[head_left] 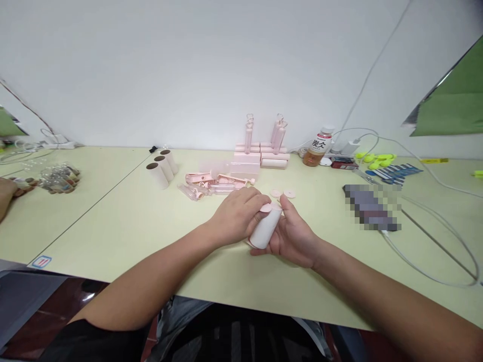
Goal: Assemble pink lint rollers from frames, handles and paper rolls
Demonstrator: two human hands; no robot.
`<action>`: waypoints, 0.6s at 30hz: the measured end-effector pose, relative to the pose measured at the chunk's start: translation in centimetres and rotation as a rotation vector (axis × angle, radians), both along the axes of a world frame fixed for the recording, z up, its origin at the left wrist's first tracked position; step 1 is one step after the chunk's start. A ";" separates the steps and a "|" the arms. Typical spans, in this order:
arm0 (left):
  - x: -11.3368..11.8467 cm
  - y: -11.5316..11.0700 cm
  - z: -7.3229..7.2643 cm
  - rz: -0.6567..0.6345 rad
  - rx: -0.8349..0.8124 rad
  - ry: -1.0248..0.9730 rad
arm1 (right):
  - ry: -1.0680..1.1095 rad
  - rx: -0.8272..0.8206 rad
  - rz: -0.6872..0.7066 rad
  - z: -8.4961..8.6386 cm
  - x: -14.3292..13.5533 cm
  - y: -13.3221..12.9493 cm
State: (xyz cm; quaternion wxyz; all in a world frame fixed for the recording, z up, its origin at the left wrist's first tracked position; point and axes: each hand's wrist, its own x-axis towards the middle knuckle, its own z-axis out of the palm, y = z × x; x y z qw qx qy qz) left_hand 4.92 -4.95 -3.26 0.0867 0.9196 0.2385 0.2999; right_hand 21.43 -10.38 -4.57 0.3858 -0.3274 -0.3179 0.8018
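Note:
My right hand (296, 236) wraps around a white paper roll (266, 229), which tilts above the table. A pink cap covers its upper end. My left hand (239, 213) has its fingers pinched on a small pink disc (266, 207) beside that end; whether the disc touches the roll I cannot tell. Two more pink discs (289, 193) lie just behind my hands. Beyond my left hand is a pile of pink plastic parts (199, 178) and clear tubes (222, 188). Three white cardboard tubes (157, 176) stand open-ended further left.
Pink rollers (274, 163) are stacked near the wall, several pink handles (248, 138) upright on them. To the right are a drink bottle (318, 148), a blurred phone (372, 207) with its cable, and yellow-green items (379, 161). Another person's hand (6, 193) is at far left.

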 end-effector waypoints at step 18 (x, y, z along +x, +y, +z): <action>-0.7 -0.7 0.3 -0.170 -0.241 -0.168 | 0.022 0.136 0.050 -1.0 0.0 -0.2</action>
